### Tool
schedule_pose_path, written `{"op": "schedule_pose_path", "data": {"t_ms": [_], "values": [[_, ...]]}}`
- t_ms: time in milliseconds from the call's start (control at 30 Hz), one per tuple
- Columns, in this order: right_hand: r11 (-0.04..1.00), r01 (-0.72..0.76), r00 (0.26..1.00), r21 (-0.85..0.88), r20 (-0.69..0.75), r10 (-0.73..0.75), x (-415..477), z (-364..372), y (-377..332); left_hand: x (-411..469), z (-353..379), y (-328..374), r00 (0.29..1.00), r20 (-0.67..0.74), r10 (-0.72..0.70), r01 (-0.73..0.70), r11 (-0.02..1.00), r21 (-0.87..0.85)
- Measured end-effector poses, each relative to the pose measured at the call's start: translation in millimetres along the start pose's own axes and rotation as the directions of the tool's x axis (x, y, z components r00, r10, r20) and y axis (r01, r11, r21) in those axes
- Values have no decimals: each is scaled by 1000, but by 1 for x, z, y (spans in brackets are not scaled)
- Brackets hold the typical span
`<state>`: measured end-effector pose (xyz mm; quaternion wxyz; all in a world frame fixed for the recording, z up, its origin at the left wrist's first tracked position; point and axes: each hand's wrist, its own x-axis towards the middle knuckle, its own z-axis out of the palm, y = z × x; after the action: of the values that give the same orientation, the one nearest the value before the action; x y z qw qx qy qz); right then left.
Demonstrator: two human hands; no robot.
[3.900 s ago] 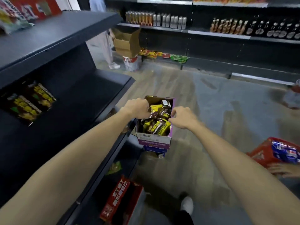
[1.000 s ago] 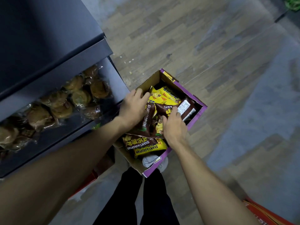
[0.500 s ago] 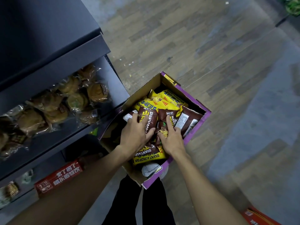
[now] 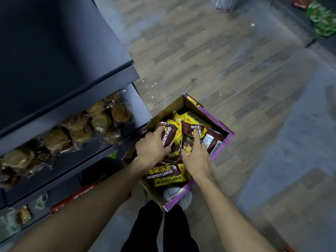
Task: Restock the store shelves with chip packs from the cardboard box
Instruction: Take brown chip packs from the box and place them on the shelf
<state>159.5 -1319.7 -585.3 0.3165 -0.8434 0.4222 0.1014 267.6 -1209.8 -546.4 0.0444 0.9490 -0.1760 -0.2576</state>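
- The left grip is curled round one brown chip pack, fingers over its top edge, inside the box.
- The right grip lies on a second brown pack with the forefinger stretched straight along it. Whether the other fingers clasp the pack cannot be told.
- One cardboard box, purple outside, stands open on the floor, touching the shelf unit.
- At least seven packs show in the box, four brown and three yellow. Two of them lie flat at the near end.
- Three shelf levels show. The middle one carries round pastries in clear wrap, too crowded to count. One red carton lies on the level below.
- Two legs in black trousers and one white shoe show under the box's near corner.
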Motion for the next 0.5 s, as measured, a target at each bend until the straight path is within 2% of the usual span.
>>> {"op": "schedule_pose_path", "data": {"t_ms": [133, 233, 333, 500], "values": [[999, 36, 999, 30, -30, -36, -16, -34, -19, -23, -32, 4, 993, -115, 4, -6, 1000, -21], [998, 65, 996, -24, -65, -66, -32, -65, -34, -44, -57, 8, 979, -199, 38, -38, 999, 2], [985, 148, 979, -82, -126, -158, -53, -92, -50, -64, -80, 9, 964, -258, 67, -69, 998, 1], [974, 207, 954, -87, -203, -221, -90, -128, -78, -102, -121, 1, 928, -344, 143, -192, 975, -111]]}}
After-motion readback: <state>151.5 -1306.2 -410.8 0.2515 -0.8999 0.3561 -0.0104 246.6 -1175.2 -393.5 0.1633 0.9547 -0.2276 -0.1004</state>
